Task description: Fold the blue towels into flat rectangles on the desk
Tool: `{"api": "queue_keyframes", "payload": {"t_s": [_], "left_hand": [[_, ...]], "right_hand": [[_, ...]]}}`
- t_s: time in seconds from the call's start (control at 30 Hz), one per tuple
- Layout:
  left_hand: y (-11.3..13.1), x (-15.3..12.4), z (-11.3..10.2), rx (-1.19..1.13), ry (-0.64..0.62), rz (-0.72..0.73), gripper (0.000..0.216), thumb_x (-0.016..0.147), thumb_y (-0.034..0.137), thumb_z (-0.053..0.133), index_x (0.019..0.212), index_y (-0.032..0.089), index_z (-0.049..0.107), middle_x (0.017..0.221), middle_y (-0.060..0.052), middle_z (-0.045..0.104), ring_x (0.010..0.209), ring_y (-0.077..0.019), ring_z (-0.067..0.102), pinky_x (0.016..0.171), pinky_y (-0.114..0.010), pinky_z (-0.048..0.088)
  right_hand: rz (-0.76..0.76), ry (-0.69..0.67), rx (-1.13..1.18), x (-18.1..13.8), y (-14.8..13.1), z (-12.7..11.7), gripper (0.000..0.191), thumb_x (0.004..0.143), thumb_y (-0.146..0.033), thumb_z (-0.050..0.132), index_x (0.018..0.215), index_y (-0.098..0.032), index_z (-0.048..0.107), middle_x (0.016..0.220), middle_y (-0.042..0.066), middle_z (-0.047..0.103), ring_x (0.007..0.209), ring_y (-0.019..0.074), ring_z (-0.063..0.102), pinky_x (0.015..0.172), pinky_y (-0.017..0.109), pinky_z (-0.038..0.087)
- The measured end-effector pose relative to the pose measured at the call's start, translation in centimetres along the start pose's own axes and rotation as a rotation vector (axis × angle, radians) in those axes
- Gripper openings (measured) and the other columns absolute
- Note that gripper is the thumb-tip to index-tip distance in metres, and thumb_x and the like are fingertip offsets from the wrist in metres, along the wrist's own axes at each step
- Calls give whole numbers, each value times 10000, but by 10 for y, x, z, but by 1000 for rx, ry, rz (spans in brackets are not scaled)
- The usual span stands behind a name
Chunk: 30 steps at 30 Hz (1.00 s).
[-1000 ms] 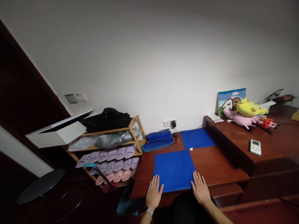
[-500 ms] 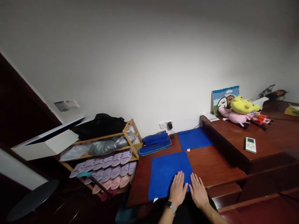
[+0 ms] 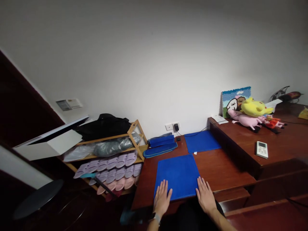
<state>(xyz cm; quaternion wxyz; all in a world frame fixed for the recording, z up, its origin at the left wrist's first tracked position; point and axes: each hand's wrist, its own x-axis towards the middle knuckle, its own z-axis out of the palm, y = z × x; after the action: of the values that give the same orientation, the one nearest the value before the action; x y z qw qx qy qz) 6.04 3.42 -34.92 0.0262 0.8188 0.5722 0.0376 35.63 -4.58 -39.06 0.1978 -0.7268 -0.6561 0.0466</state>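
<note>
A blue cloth (image 3: 177,175) lies spread flat on the reddish-brown wooden table (image 3: 141,183). My left hand (image 3: 162,197) rests with its fingers stretched out on the cloth's near left corner; a watch is on that wrist. At the near right edge of the same cloth, my right hand (image 3: 206,194) lies flat, its fingertips touching the border. Neither hand holds anything. Farther back, a second blue cloth (image 3: 202,141) lies flat by the wall. Several folded blue cloths (image 3: 160,146) are stacked at the table's back left.
On the left, a wooden rack (image 3: 137,136) carries slippers (image 3: 112,162) and a black bag (image 3: 103,126). A raised desk (image 3: 243,142) to the right bears plush toys (image 3: 256,107) and a white remote (image 3: 261,149). A black plug (image 3: 176,127) sits in the wall socket.
My left hand has slid left across the cloth to its near left corner, away from my right hand. The right hand stays at the right edge. The view has shifted slightly.
</note>
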Motion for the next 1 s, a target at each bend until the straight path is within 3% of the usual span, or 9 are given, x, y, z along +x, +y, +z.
{"api": "queue_keyframes", "payload": {"t_s": [0.07, 0.17, 0.37, 0.67, 0.9, 1.0], "left_hand": [[-31, -11, 0, 8, 30, -51, 674, 1071, 570, 223, 1655, 234, 209, 1709, -72, 253, 1575, -274, 252, 1278, -526, 277], [-52, -22, 3, -12, 57, -45, 664, 1075, 553, 234, 1658, 238, 198, 1712, -66, 246, 1573, -263, 259, 1275, -511, 289], [-50, -25, 11, -23, 115, -42, 652, 1078, 540, 235, 1657, 243, 205, 1708, -53, 261, 1573, -259, 258, 1284, -507, 278], [-52, -27, 16, -30, 135, -60, 643, 1077, 534, 253, 1653, 253, 206, 1706, -20, 252, 1570, -250, 270, 1286, -476, 297], [-60, -27, 15, -29, 112, -65, 640, 1071, 519, 285, 1657, 300, 151, 1698, -8, 280, 1560, -259, 296, 1268, -502, 336], [-48, -15, 8, -34, 151, -91, 648, 1070, 499, 283, 1663, 274, 148, 1706, -22, 271, 1569, -271, 271, 1278, -514, 312]], "right_hand": [[15, -28, -2, 0, -1, -2, 642, 1052, -435, 244, 1606, -130, 352, 1680, 58, 286, 1577, 259, 235, 1297, 487, 180], [32, -60, -9, -1, 0, -2, 655, 1047, -443, 249, 1612, -123, 329, 1686, 58, 273, 1581, 251, 215, 1302, 480, 169], [43, -100, -17, 9, 5, 0, 652, 1045, -458, 226, 1618, -166, 331, 1682, 55, 296, 1575, 260, 232, 1294, 509, 182], [89, -176, -41, 73, 0, -18, 673, 1034, -420, 187, 1618, -107, 306, 1685, 80, 284, 1572, 257, 239, 1285, 493, 201], [46, -132, -46, 69, 5, -7, 675, 1032, -433, 174, 1633, -135, 252, 1704, 33, 222, 1586, 234, 188, 1296, 476, 166], [34, -128, -22, 69, 4, -9, 659, 1035, -440, 187, 1630, -172, 278, 1697, 13, 244, 1586, 230, 194, 1294, 485, 174]]}}
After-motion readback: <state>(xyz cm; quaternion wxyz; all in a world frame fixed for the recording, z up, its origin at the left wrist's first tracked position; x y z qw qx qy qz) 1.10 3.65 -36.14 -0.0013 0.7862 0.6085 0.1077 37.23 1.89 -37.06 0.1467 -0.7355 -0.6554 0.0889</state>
